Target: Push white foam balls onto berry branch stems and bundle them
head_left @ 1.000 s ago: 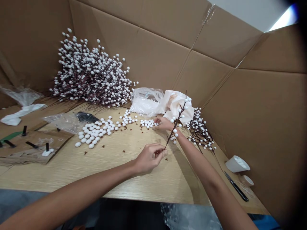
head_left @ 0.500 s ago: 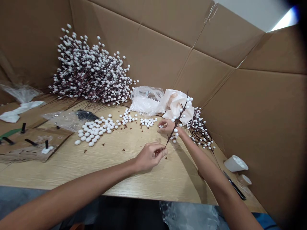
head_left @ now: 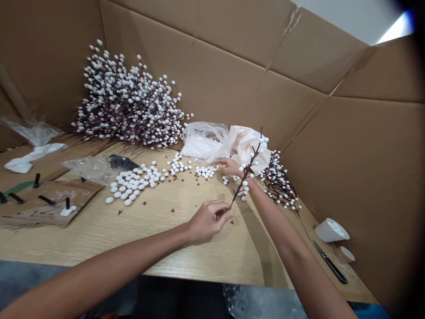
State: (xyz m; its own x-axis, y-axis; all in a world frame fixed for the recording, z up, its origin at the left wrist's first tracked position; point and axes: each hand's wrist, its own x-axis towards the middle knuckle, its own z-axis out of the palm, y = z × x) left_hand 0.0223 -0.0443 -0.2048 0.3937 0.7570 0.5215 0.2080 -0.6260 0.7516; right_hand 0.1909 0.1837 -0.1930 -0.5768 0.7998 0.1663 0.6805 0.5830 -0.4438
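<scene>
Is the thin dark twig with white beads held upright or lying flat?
Upright, tilted: the thin dark twig with white beads rises rightward from the left hand.

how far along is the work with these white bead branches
Done, by the look of it: a big heap of dark branches covered in white beads lies by the cardboard wall, and a smaller pile at the right. In hand: the left hand pinches a thin dark twig with a few white beads; the right hand reaches among small loose white beads. Left: larger scattered white beads and a clear plastic bag of them.
</scene>
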